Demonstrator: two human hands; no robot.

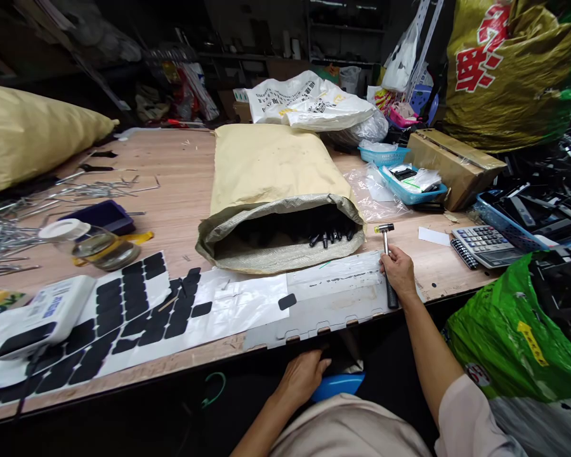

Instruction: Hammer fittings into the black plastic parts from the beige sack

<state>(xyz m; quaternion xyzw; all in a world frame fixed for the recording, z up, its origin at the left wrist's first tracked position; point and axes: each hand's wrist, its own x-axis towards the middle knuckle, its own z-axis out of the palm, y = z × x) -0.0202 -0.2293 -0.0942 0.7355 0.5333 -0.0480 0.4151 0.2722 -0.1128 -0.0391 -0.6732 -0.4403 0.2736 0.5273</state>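
Note:
My right hand point(400, 274) is wrapped round a small hammer point(385, 235) by the table's front edge. The hammer has a chrome shaft, a black grip and a dark head with a yellow face. My left hand point(304, 373) is low, below the table edge and beside a blue object point(337, 386) at my lap; its fingertips are partly hidden in shadow. A grey, worn board point(333, 289) lies along the edge under the hammer. Behind it a tan sack point(271, 165) lies on its side, its mouth towards me, with black parts point(330, 238) inside.
White sheets with black stickers point(133, 285), a lidded jar point(99, 244) and metal rods point(9, 235) lie left. To the right are a calculator point(485, 244), blue baskets point(413, 190), a cardboard box point(452, 165) and a green bag point(495, 324).

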